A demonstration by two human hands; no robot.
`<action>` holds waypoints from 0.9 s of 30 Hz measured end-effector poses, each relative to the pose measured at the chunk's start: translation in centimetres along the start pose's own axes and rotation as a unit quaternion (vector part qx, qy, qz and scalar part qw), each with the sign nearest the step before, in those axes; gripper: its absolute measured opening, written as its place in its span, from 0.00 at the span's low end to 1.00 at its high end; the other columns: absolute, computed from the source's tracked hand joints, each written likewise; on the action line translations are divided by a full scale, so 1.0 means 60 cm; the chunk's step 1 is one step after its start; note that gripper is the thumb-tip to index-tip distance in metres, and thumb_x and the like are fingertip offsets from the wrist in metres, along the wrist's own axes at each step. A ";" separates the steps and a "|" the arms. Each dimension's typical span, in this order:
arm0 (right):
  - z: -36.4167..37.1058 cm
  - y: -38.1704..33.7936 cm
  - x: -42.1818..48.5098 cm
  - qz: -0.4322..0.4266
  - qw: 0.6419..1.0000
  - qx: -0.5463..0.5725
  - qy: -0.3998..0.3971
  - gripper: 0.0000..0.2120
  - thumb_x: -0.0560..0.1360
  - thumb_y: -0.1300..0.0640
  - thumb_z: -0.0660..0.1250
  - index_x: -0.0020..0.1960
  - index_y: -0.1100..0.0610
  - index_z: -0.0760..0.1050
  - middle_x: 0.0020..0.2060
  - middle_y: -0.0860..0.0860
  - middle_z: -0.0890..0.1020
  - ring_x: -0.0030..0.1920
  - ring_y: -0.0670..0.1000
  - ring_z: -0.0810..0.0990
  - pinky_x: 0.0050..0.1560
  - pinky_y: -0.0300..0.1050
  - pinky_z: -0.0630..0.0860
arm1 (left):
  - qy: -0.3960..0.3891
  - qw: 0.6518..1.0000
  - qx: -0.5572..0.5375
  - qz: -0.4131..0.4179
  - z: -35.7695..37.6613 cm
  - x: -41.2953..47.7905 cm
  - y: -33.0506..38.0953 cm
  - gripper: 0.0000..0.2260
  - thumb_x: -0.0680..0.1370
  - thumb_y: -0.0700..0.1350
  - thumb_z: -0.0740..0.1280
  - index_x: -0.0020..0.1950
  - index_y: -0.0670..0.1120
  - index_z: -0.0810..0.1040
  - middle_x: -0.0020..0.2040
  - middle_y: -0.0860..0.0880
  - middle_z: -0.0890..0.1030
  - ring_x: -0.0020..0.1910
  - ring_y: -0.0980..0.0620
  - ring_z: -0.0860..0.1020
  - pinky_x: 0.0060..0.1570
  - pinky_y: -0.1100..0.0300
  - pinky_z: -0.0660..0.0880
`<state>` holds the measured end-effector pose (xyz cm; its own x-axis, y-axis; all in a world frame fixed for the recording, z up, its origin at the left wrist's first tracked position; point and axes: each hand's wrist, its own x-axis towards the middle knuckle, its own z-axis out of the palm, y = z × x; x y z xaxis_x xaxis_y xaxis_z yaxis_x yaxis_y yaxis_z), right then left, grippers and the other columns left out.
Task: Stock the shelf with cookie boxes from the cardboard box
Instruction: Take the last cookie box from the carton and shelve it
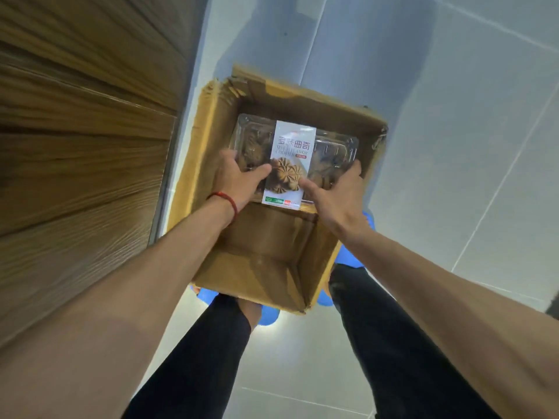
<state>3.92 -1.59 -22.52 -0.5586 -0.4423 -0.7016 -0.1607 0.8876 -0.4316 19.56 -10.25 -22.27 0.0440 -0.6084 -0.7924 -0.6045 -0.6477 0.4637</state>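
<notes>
Pale floor tiles (423, 86) lie under an open cardboard box (211, 122). Within its far end is a clear cookie box (290, 140) with a white label band; whether it rests on the bottom I cannot tell. The left hand (239, 179) curls round its left edge, the right hand (335, 192) round its right, thumbs on top. A wood-grain panel (75, 131) stands alongside

tan cardboard box (211, 122), white-labelled clear cookie box (295, 140)
</notes>
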 end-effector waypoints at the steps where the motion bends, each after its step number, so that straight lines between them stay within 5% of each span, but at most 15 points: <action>1: -0.011 -0.002 -0.018 -0.005 1.000 0.007 0.004 0.54 0.58 0.29 0.74 0.75 0.52 0.58 0.67 0.53 0.76 0.67 0.56 0.77 0.65 0.60 0.76 | 0.004 1.000 -0.011 -0.004 -0.011 -0.024 0.008 0.23 0.73 0.46 0.75 0.59 0.49 0.64 0.58 0.48 0.77 0.57 0.50 0.78 0.57 0.58 0.76; 4: -0.055 -0.016 -0.079 -0.019 0.999 0.033 -0.005 0.50 0.57 0.29 0.76 0.72 0.46 0.61 0.65 0.49 0.77 0.65 0.53 0.78 0.64 0.60 0.77 | 0.018 0.999 -0.033 -0.006 -0.051 -0.110 0.044 0.25 0.70 0.48 0.77 0.58 0.49 0.64 0.58 0.48 0.77 0.57 0.51 0.78 0.48 0.67 0.76; 7: -0.123 -0.062 -0.164 -0.029 0.998 0.054 0.002 0.47 0.58 0.33 0.79 0.70 0.44 0.63 0.62 0.46 0.77 0.64 0.50 0.79 0.64 0.57 0.79 | 0.037 0.998 -0.045 -0.005 -0.090 -0.203 0.083 0.30 0.64 0.56 0.78 0.57 0.49 0.66 0.53 0.52 0.77 0.55 0.51 0.78 0.52 0.60 0.75; 13: -0.243 -0.097 -0.325 -0.044 0.996 0.069 0.020 0.47 0.58 0.32 0.79 0.70 0.42 0.61 0.63 0.45 0.72 0.66 0.52 0.75 0.65 0.57 0.77 | 0.062 0.998 -0.014 0.020 -0.138 -0.387 0.153 0.28 0.68 0.55 0.78 0.56 0.46 0.66 0.46 0.56 0.75 0.43 0.58 0.76 0.41 0.66 0.71; 16: -0.302 -0.100 -0.396 -0.039 0.994 0.095 0.032 0.50 0.56 0.31 0.80 0.70 0.44 0.61 0.62 0.47 0.73 0.65 0.53 0.77 0.62 0.56 0.80 | 0.040 0.999 -0.015 0.029 -0.149 -0.466 0.172 0.30 0.65 0.59 0.77 0.56 0.47 0.65 0.47 0.54 0.75 0.47 0.54 0.77 0.47 0.59 0.74; 22: -0.389 -0.082 -0.547 -0.050 0.982 0.153 0.100 0.46 0.60 0.39 0.83 0.71 0.50 0.66 0.60 0.47 0.69 0.60 0.50 0.78 0.59 0.46 0.81 | -0.016 0.997 -0.023 0.074 -0.166 -0.604 0.180 0.29 0.68 0.57 0.78 0.58 0.48 0.64 0.56 0.48 0.78 0.53 0.51 0.80 0.53 0.55 0.78; 27: -0.448 -0.047 -0.694 -0.058 0.967 0.209 0.138 0.45 0.64 0.44 0.83 0.74 0.48 0.64 0.60 0.47 0.67 0.57 0.45 0.75 0.53 0.32 0.77 | -0.045 0.985 0.011 0.165 -0.192 -0.748 0.190 0.27 0.72 0.53 0.76 0.61 0.47 0.64 0.57 0.49 0.78 0.52 0.54 0.80 0.44 0.63 0.80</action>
<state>5.77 17.76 23.14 -0.7613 -0.4335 -0.4823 0.0749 0.6799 -0.7294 19.85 4.41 23.16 -0.2269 -0.7404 -0.6327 -0.5914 -0.4114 0.6935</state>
